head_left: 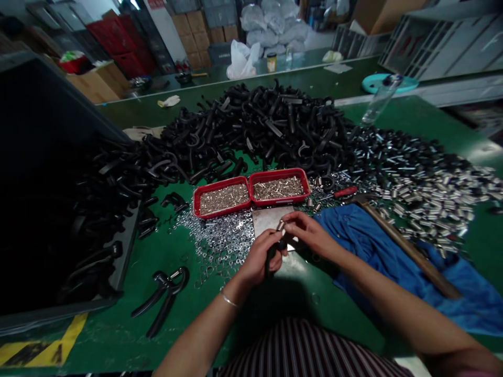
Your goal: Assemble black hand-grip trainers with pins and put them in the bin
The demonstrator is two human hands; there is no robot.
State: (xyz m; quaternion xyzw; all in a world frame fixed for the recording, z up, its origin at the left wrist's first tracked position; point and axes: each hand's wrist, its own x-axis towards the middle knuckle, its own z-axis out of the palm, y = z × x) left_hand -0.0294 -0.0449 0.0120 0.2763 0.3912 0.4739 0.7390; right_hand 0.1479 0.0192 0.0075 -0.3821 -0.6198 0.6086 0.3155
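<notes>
My left hand (258, 261) is wrapped round a black plastic handle (270, 257), its lower end pointing toward me. At the handle's upper end sits a small silver metal cylinder (280, 225). My right hand (308, 233) has its thumb and fingers closed on that cylinder; whether it is a coil or a plain sleeve is too small to tell. Both hands are over a flat metal plate (267, 220). To the left on the green table lies a black hand grip exerciser (167, 296) with two legs and a silver spring.
Two red trays (250, 201) of small metal pins stand beyond my hands. Metal rings (226, 241) are scattered leftward. Black handles (271, 120) are heaped behind. At right are a blue cloth (353, 230), a hammer (408, 248), a red screwdriver (345, 192) and silver cylinders (436, 201). A grey bin (129, 246) stands left.
</notes>
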